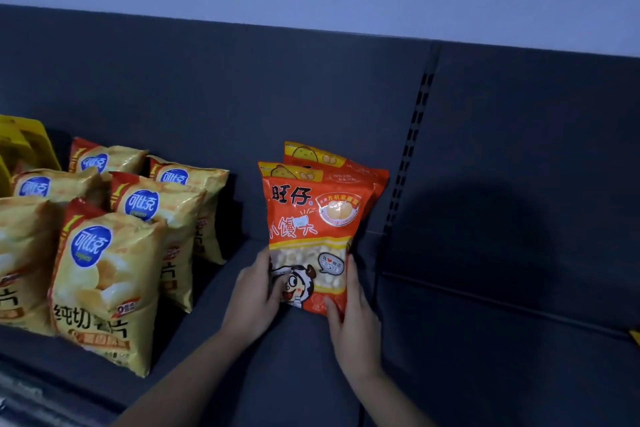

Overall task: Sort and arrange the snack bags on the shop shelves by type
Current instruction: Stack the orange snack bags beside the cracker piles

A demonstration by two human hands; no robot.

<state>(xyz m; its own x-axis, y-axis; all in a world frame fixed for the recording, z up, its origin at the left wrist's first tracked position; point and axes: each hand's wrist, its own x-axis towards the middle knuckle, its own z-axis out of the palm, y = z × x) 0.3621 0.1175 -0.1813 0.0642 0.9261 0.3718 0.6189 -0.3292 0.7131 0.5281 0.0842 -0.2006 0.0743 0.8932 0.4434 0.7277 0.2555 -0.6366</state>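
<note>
An orange-red snack bag (311, 232) with a cartoon face stands upright on the dark shelf (485, 340), near the middle. My left hand (254, 298) grips its lower left edge and my right hand (355, 319) grips its lower right edge. Right behind it stand two more orange-red bags (346, 166) of the same kind, mostly hidden. To the left, several yellow chip bags (104, 281) with blue round logos stand in rows.
A plain yellow bag (24, 142) shows at the far left behind the chip bags. The shelf's dark back panel (242, 97) has a slotted upright (410, 146) right of the orange bags. The shelf's front lip (41, 402) runs along the lower left.
</note>
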